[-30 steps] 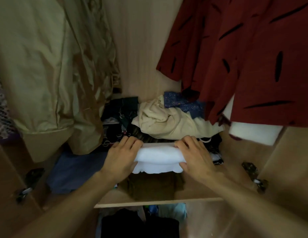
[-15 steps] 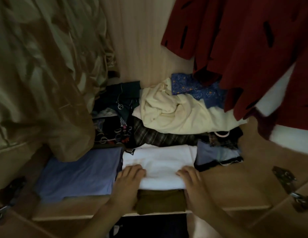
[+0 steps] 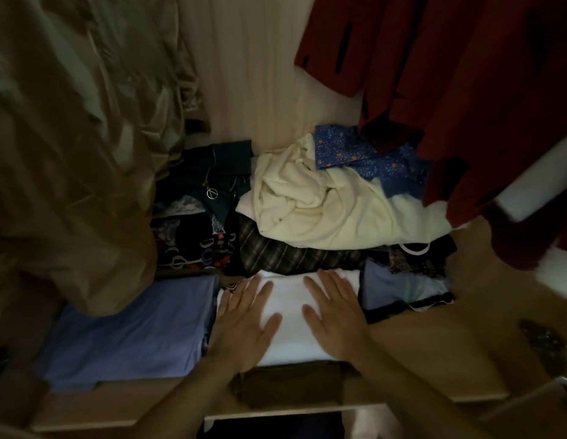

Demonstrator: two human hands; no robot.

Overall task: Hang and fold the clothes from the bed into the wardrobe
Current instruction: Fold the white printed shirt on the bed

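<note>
A folded white garment (image 3: 288,315) lies on the wooden wardrobe shelf (image 3: 434,350), on top of a folded brown piece (image 3: 291,384). My left hand (image 3: 244,321) lies flat on its left half, fingers straight and spread. My right hand (image 3: 334,312) lies flat on its right half in the same way. Neither hand curls round the cloth.
A folded light-blue garment (image 3: 127,337) lies left of the white one, another blue piece (image 3: 402,289) to the right. Behind are a cream heap (image 3: 323,207), a blue patterned cloth (image 3: 364,153) and dark clothes (image 3: 199,229). A gold garment (image 3: 73,147) and a red garment (image 3: 465,90) hang above.
The white garment went from being held at the shelf front to lying flat on the brown piece. Both hands opened and slid forward onto its top.
</note>
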